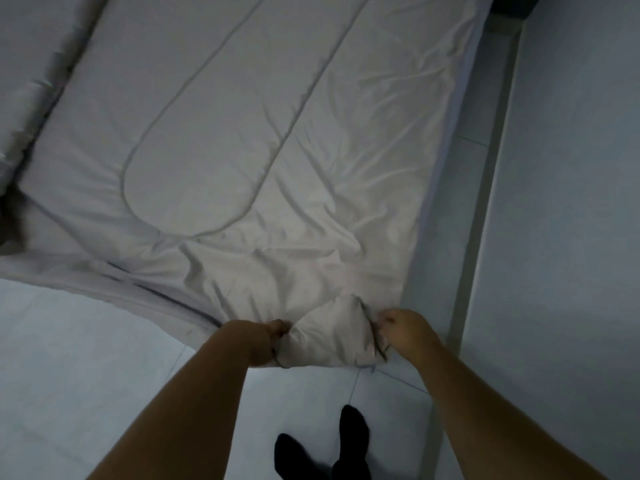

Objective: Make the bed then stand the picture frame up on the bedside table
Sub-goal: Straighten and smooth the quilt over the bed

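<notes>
Both fists, left hand (273,336) and right hand (403,329), clench the bunched corner of a smooth, pale quilt (242,140) (curved stitched seams, fine creases) above glossy floor tiles (86,348).

A quilt (242,140) is spread over the bed. Its near corner is gripped between two hands, left (273,336) and right (403,329). Floor (86,358) lies below.

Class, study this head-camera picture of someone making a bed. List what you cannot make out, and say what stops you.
- Fingers of the left hand and right hand: buried in the quilt corner.
- Picture frame and bedside table: outside the head view.
- Mattress: covered by the quilt.
- Bundle at the left edge: blurred and cut off.
- Dark object, top right: cut off by the edge.
</notes>
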`<state>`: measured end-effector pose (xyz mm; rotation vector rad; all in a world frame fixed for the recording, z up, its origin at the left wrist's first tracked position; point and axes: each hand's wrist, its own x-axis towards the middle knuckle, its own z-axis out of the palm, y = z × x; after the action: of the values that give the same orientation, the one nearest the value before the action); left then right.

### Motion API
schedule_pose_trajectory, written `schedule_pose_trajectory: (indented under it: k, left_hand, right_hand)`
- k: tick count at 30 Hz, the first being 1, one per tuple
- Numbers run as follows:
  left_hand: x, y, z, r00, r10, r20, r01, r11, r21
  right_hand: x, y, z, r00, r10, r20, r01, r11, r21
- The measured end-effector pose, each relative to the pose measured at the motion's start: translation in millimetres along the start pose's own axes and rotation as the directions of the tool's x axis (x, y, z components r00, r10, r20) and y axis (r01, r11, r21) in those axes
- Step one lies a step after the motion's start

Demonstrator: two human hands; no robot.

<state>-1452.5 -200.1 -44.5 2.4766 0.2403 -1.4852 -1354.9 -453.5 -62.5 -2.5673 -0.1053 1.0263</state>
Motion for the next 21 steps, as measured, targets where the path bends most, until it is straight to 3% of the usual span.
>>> schedule_pose_trajectory:
  k: [2, 3, 5, 7, 10, 18, 21]
  left_hand:
    - [8.0, 1.7, 1.0, 0.999, -0.022, 0.03, 0.025, 0.996, -0.088]
    - [13.3, 3.6, -0.7, 1.0, -0.008, 0.024, 0.011, 0.991, -0.13]
    - [22.9, 10.0, -6.5, 0.996, 0.013, -0.091, -0.031, 0.981, -0.193]
    - [30.4, 17.1, -10.7, 0.958, -0.031, -0.284, -0.042, 0.968, -0.247]
    - [38.8, 28.8, -12.3, 0.889, -0.048, -0.456, -0.115, 0.939, -0.324]
    - [57.7, 52.1, -10.3, 0.777, 0.003, -0.629, -0.145, 0.974, -0.175]
    - [62.6, 55.3, -11.9, 0.775, -0.024, -0.632, -0.122, 0.975, -0.188]
  right_hand:
    - [8.8, -2.3, 1.4, 0.959, 0.144, -0.243, -0.093, 0.974, 0.209]
    - [13.8, -4.6, 1.3, 0.928, 0.245, -0.28, -0.141, 0.928, 0.346]
    - [23.9, -7.0, 3.4, 0.92, 0.358, -0.161, -0.228, 0.821, 0.523]
    - [30.4, -6.6, 8.1, 0.95, 0.303, -0.07, -0.233, 0.843, 0.485]
    - [31.5, 0.2, 9.6, 0.955, 0.269, -0.124, -0.193, 0.883, 0.427]
    - [34.3, 35.7, 7.7, 0.912, 0.368, -0.178, -0.256, 0.853, 0.454]
    - [39.0, 29.9, 8.2, 0.899, 0.39, -0.197, -0.245, 0.823, 0.513]
